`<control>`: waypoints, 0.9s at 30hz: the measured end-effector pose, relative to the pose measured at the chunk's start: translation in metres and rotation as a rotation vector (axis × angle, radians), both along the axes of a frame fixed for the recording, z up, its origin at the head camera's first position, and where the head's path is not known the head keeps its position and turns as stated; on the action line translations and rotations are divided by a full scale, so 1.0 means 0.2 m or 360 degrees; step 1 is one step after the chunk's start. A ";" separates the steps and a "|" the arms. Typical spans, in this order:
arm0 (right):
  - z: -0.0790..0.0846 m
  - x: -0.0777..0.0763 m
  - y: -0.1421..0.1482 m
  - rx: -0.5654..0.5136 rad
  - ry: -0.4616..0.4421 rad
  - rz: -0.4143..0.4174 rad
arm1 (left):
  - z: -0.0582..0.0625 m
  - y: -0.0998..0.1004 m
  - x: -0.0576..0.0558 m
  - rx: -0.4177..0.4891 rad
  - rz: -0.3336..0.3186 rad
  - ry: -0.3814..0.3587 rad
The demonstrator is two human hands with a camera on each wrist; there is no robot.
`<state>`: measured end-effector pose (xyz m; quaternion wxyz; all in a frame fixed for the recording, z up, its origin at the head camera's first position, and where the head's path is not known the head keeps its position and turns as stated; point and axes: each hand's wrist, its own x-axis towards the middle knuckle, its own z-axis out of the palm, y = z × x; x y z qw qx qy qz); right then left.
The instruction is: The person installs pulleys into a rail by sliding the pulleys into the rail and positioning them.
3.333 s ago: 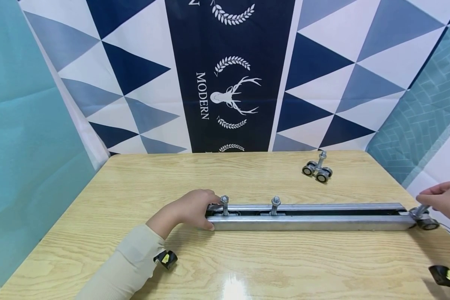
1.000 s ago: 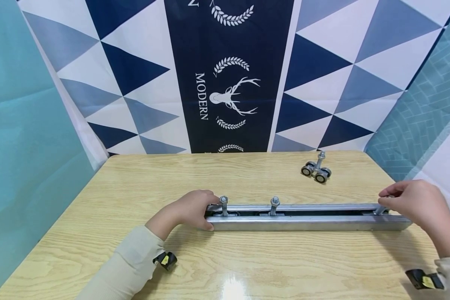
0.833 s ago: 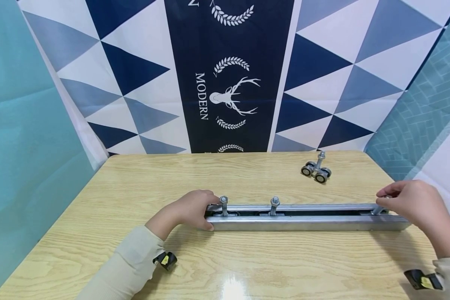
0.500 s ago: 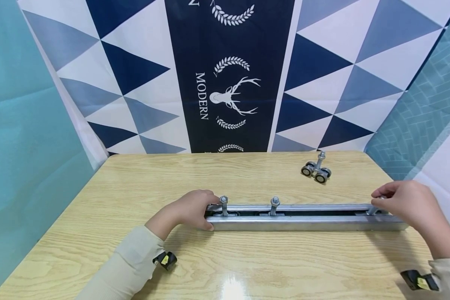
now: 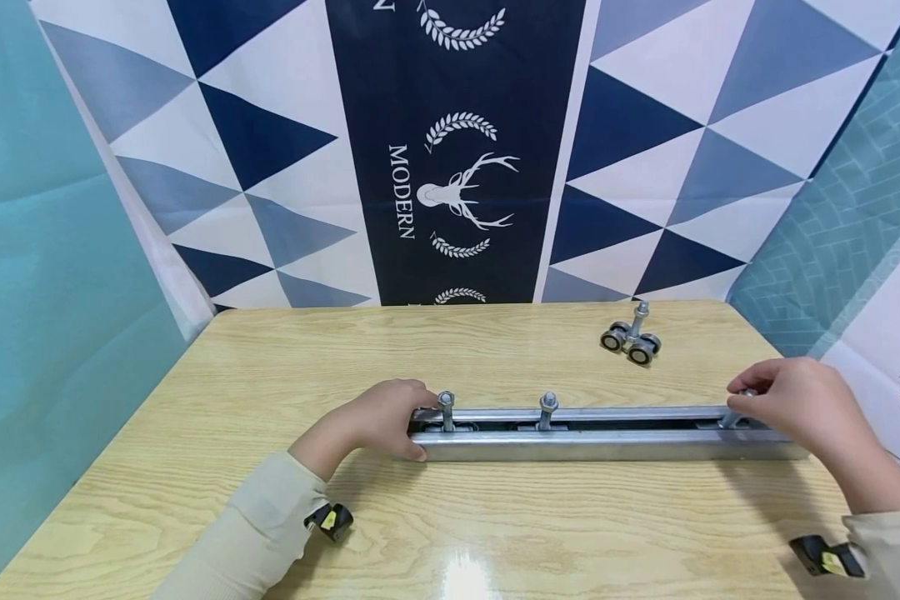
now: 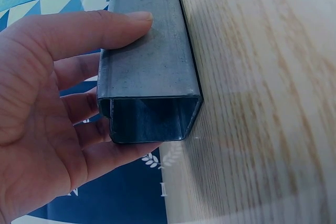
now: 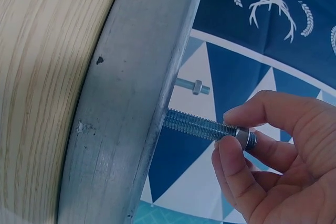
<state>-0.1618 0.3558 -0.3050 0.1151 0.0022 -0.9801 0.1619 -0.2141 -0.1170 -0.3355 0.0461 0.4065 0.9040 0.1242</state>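
Observation:
A slotted steel track [image 5: 615,447] lies lengthwise across the table, slot upward. My left hand [image 5: 378,417] grips its left end. In the left wrist view, the thumb lies on the side wall and fingers reach round beyond the open end. Two roller trolleys sit in the slot towards the left, their upright bolts [image 5: 547,412] sticking out. Near the right end, my right hand [image 5: 802,404] pinches the bolt of a third trolley. The right wrist view shows thumb and fingers at the nut on its threaded bolt [image 7: 197,123]; its wheels are hidden inside the track.
Behind the track, towards the back right, a loose four-wheeled roller trolley [image 5: 633,337] stands on the wooden table [image 5: 570,525], bolt upward. A patterned cloth [image 5: 465,167] hangs beyond the table's back edge.
My right hand has brought the third trolley from the track's right end into the slot and slid it leftward. My left hand keeps its grip on the left end.

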 end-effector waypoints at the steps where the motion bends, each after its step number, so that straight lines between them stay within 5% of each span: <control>1: 0.00 0.00 0.00 -0.0004 -0.0008 0.0002 | 0.00 0.00 0.00 -0.0001 0.0000 0.0002; 27: -0.01 0.00 -0.11 0.0005 0.0040 0.0086 | 0.00 0.00 0.00 -0.0016 0.0014 -0.0004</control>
